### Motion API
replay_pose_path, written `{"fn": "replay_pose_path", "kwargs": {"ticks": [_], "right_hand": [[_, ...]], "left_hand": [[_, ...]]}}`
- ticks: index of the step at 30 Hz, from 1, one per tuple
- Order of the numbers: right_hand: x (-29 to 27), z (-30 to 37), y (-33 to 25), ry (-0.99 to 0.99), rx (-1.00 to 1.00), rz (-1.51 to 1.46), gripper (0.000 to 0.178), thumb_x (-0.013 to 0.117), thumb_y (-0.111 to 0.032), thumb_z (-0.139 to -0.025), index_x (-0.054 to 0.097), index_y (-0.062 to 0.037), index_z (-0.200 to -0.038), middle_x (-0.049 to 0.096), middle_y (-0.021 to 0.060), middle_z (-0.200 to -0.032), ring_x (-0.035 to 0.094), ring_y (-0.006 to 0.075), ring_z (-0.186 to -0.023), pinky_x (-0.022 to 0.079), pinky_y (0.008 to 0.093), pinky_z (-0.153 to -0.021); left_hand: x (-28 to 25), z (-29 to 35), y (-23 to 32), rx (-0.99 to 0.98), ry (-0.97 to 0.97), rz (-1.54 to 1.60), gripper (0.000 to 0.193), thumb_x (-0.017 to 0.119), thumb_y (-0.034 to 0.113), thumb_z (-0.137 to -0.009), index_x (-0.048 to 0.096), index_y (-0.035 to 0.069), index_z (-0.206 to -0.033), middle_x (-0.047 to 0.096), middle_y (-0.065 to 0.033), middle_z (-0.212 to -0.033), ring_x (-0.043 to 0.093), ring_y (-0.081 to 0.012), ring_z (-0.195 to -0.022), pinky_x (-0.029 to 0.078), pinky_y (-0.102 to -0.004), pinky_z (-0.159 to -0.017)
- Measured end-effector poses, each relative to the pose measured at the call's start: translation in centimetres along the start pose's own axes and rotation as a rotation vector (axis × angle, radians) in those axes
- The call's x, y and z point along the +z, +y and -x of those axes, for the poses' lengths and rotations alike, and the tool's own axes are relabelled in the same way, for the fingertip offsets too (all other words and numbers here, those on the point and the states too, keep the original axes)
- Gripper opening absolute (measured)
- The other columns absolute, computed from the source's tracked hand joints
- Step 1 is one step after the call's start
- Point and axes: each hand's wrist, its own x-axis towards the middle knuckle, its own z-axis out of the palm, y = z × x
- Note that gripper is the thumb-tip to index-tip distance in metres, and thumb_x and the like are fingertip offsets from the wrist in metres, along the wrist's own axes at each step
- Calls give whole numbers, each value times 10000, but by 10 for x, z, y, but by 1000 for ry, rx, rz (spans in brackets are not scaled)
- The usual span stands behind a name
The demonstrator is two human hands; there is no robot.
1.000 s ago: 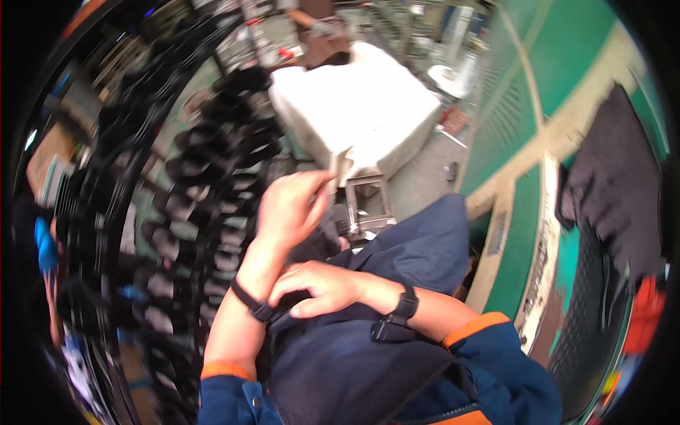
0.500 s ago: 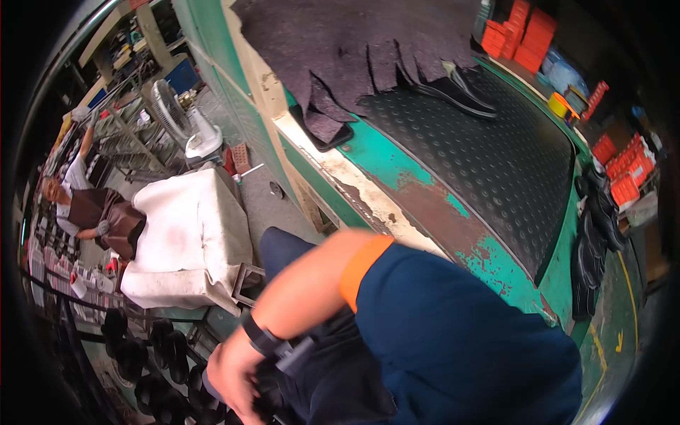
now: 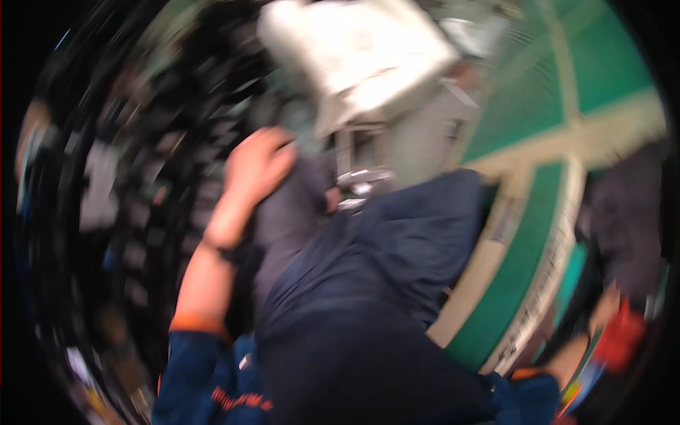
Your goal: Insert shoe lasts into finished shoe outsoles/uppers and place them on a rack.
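Observation:
My left hand [image 3: 256, 168] lies on my left knee, over the dark trouser leg [image 3: 287, 227]. Its thumb stands apart from the fingers, and nothing shows in it. A dark band [image 3: 228, 253] circles that wrist. At the lower right, my right hand [image 3: 604, 309] is smeared by motion beside the lower end of a dark, purplish-grey sheet [image 3: 627, 212]. Whether it touches or holds the sheet cannot be made out. A blurred red thing [image 3: 622, 338] is close to that hand.
A green and cream workbench frame [image 3: 520, 276] runs along my right side. Ahead stands a white-covered block or seat [image 3: 361, 57] on a metal frame. Rows of blurred dark items [image 3: 163, 191] fill the left. A pale floor patch [image 3: 418, 134] lies beyond my knees.
The view has swung, so the white-covered block moved from the left to the top middle and the workbench shifted right. Both my legs and part of my right arm now show.

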Motion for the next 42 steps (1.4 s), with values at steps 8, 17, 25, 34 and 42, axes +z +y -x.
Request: {"fn": "replay_pose_path", "kwargs": {"ticks": [8,17,25,34,42], "right_hand": [[-119,-51,25,-659,502,-1565,570,468,-391,-1009,475,37,-1385,497,111,-1428,481,243,-1278,327,349,-1110],[-251,1,0,-768,611,-1964,574,562,-391,-960,502,-4,-1379,551,123,-1352,505,228,-1228,362,344,-1071],[-405,19,41,35,554,-1990,779,795,-90,-732,445,-76,-1428,596,113,-1249,589,196,-1131,465,331,-977],[-553,-36,-19,345,165,-3034,844,315,-663,-960,277,-19,-1504,476,175,-1427,474,258,-1303,351,386,-1114],[-582,-14,-341,-1374,226,-3256,297,545,-216,-927,646,16,-1084,681,192,-1047,642,322,-1018,514,425,-919]], "left_hand": [[-3,3,21,-115,-15,-81,258,603,253,-824,704,47,-941,698,-128,-958,645,-295,-976,500,-416,-874],[-10,11,9,24,73,11,220,633,167,-814,673,12,-964,683,-147,-951,651,-333,-917,507,-420,-838],[-31,-42,106,358,-174,808,304,614,5,-780,654,-10,-1081,666,-173,-1108,636,-306,-1067,469,-368,-948],[-32,-41,216,765,-550,1327,1110,798,338,-761,64,72,-1550,160,-204,-1582,234,-356,-1453,306,-457,-1125],[33,56,98,-768,-866,1960,691,521,468,-955,317,64,-1477,473,-146,-1403,513,-228,-1233,431,-361,-1014]]}}
